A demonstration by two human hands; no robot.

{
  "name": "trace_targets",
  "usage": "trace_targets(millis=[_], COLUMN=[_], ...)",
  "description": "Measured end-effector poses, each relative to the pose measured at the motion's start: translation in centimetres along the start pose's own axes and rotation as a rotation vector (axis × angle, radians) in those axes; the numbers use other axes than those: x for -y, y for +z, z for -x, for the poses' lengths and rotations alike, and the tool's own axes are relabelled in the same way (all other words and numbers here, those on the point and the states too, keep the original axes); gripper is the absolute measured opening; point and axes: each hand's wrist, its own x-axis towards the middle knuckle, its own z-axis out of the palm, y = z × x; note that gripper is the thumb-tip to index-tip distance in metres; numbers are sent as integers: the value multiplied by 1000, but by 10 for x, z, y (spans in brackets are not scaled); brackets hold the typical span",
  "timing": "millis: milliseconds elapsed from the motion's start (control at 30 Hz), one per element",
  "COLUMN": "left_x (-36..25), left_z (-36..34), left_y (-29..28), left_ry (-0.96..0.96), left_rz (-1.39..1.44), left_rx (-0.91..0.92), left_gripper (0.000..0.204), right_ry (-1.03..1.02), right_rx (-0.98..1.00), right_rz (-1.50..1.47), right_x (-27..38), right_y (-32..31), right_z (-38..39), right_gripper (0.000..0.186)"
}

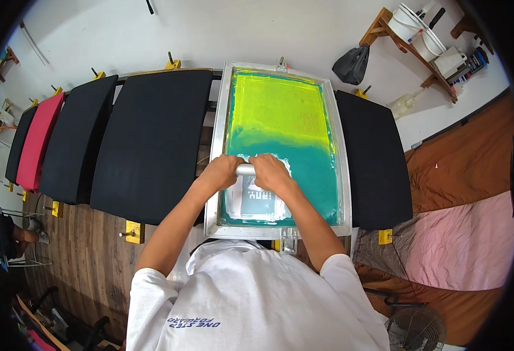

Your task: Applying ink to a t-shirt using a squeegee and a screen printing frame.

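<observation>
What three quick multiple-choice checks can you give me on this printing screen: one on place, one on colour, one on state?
1. Where does the printing screen lie?
A. between black boards
B. on the floor
C. on the wall shelf

2. What colour is the one odd board in the row?
A. white
B. pink-red
C. blue

3. How is the squeegee handle held?
A. by one hand
B. by neither hand
C. by both hands

Answers: 1 A, a black board lies on each side. 2 B, it stands out among black ones. 3 C, left hand and right hand both grip it.
</observation>
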Motion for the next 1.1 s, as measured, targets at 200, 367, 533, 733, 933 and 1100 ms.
trace_targets(millis=[200,367,533,733,933,1100], left_x=[14,-8,-31,-67,-76,-67], left_z=[8,41,84,123,105,55], left_y=[9,11,24,38,17,0], left_ry=[117,54,-30,-164,-151,52], left_rz=[5,80,138,233,261,305], left_rx=[-56,-104,-149,-142,18,-38], left_gripper=[41,45,49,54,48,46], right_ry=[-24,-84,-153,-243,-253,-154], right_rx=[-23,-53,-17,53,110,-85], right_rz=[15,2,-50,-16,34,145], right_x=[7,8,23,27,17,1], right_y=[6,22,24,28,6,-23], right_z=[4,20,51,84,81,72], right_gripper=[37,40,38,38,22,13])
